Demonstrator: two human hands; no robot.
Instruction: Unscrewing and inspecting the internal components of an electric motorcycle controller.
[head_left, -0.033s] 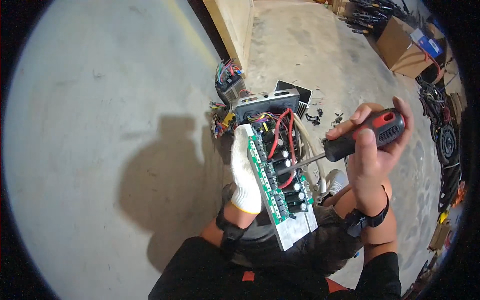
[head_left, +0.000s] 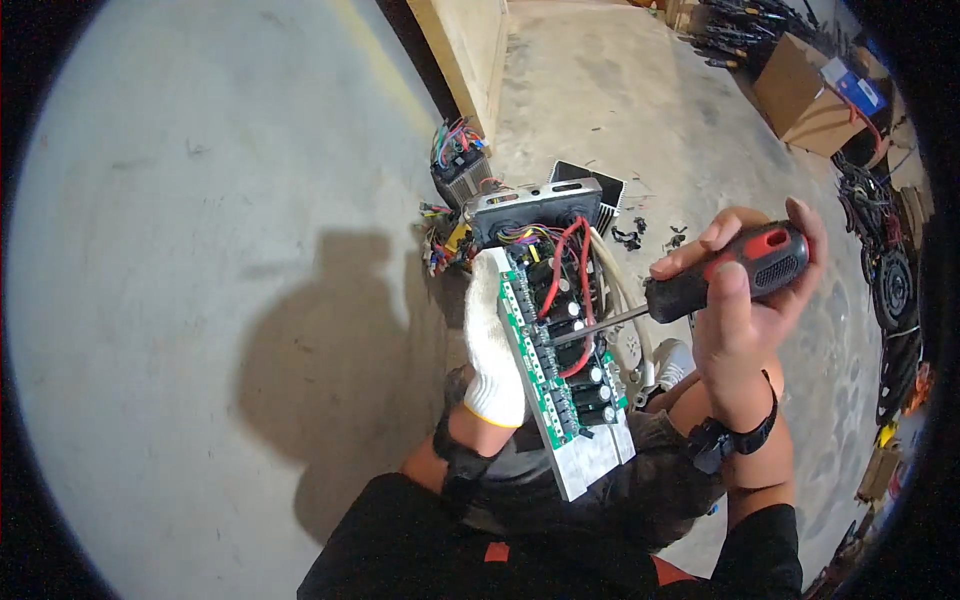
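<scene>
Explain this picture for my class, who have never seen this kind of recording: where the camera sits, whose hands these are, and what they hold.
The camera sits on a person's head and looks down, so its wide lens bends the edges. The left hand, in a white knitted glove, steadies a green circuit board with red wires on a metal plate. The bare right hand grips a red and black screwdriver, its tip against the board. Behind, on the concrete floor, lie a grey metal casing, a smaller wired unit and cardboard boxes.

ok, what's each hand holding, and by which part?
Right hand: screwdriver, by its red-and-black handle. Gloved left hand: green circuit board, along its left long edge.
</scene>
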